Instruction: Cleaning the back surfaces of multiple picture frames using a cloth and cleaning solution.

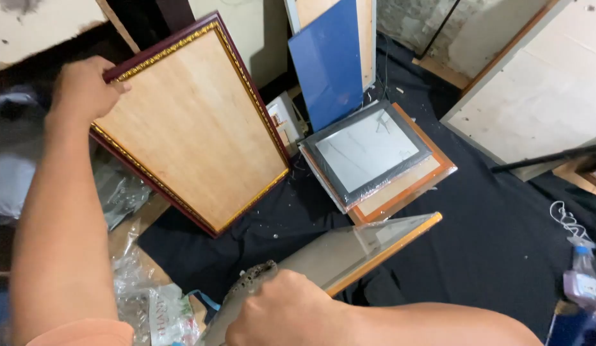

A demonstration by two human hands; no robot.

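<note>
L hand (85, 86) clamped on top corner of a maroon picture frame w/ gold trim (189, 122), tan backing board facing up, frame tilted, lower corner resting on black cloth (490, 230). R hand (282, 314) closed round a glass pane w/ orange edge (359, 247) and a grey rag (250, 279), pane held low over the cloth. Just beyond: stack of flat frames (375, 157), blue panel (330, 61) leaning upright. Spray bottle (583, 275) far right; crumpled plastic wrap (134, 282) at left.

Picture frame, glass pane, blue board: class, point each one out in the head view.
Picture frame (189, 122), head view: its wooden backing panel.
Glass pane (349, 250), head view: middle of the sheet.
Blue board (328, 61), head view: its flat face.
</note>
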